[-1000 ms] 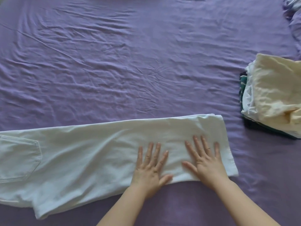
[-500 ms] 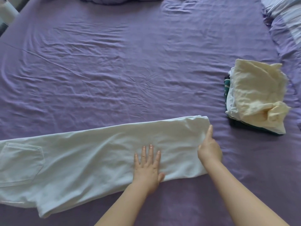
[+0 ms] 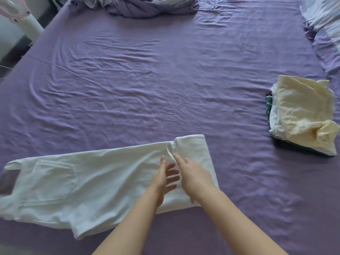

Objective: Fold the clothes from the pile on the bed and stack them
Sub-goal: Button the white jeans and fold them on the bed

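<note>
White trousers (image 3: 88, 183) lie flat left of and under my hands | left hand (image 3: 161, 179) edge-on, fingers straight on cloth | right hand (image 3: 193, 173) pinches folded-over leg end | folded stack (image 3: 301, 115) well right | bedding heap (image 3: 147, 6) far beyond.

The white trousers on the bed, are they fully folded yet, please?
Partly folded: the white trousers have only their leg end turned over; the rest lies stretched out flat.

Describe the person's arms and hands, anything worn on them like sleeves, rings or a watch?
Both forearms are bare to the bottom edge of the picture, no sleeves showing. No watch, bracelet or gloves on the left hand or the right hand. No rings show; the fingers are slightly blurred.
</note>
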Tool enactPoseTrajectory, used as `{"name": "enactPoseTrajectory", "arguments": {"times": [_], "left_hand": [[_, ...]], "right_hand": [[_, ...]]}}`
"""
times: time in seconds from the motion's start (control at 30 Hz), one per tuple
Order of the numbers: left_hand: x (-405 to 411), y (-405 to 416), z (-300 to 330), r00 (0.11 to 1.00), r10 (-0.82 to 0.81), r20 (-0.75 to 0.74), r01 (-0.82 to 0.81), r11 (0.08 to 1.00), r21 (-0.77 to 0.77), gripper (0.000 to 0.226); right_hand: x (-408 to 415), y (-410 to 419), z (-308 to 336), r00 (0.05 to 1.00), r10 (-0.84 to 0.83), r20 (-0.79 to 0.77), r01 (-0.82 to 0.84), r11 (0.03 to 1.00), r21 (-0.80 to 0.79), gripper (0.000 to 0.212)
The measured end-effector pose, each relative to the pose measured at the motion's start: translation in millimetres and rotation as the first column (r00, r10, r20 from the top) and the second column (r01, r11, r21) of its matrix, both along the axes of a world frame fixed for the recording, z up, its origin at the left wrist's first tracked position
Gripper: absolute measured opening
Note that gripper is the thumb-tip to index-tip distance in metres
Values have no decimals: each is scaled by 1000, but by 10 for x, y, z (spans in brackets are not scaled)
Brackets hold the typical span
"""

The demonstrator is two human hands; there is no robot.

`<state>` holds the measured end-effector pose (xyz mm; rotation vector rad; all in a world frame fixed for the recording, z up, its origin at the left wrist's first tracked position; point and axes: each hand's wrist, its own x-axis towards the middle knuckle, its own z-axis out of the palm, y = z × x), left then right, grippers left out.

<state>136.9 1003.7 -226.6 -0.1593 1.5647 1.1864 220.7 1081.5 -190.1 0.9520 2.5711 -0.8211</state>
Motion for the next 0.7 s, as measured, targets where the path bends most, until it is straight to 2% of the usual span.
{"name": "enactPoseTrajectory", "arguments": {"times": [0.1, 0.17, 0.2, 0.27, 0.3, 0.33, 0.4, 0.47, 0.5, 0.63, 0.7], "left_hand": [[-369, -194, -17, 983, 93, 158, -106, 992, 74, 59], [-555, -290, -20, 982, 116, 147, -127, 989, 74, 37], [-634, -327, -51, 985, 136, 107, -143, 988, 59, 25], [-778, -386, -146, 989, 136, -57, -135, 991, 23, 19], [-844, -418, -182, 981, 93, -172, -96, 995, -8, 17], [-912, -454, -204, 956, 21, -292, -37, 998, -51, 14], [-1046, -547, -220, 867, -126, -481, 61, 987, -149, 11], [-1193, -664, -238, 770, -226, -597, 121, 970, -210, 12], [-1248, -714, -242, 721, -279, -635, 149, 956, -251, 12], [-1461, -913, -243, 501, -527, -686, 225, 845, -484, 14], [-1526, -994, -270, 452, -570, -686, 236, 819, -524, 14]], "right_hand": [[-306, -453, -44, 999, 46, -9, -46, 999, 7, 69], [-431, -702, -103, 999, 46, -6, -46, 997, -57, 66], [-476, -801, -138, 998, 61, -26, -64, 992, -106, 60], [-508, -948, -189, 988, 112, -106, -130, 974, -186, 46], [-503, -989, -189, 979, 136, -153, -164, 970, -182, 45], [-485, -1004, -204, 965, 164, -205, -190, 975, -112, 46], [-427, -995, -285, 941, 220, -258, -178, 968, 177, 48], [-409, -980, -329, 960, 224, -168, -150, 919, 364, 51], [-391, -951, -360, 971, 202, -128, -137, 908, 396, 53], [-376, -863, -566, 985, 169, 19, -165, 920, 357, 62], [-394, -839, -726, 969, 213, 126, -241, 925, 293, 62]]}}
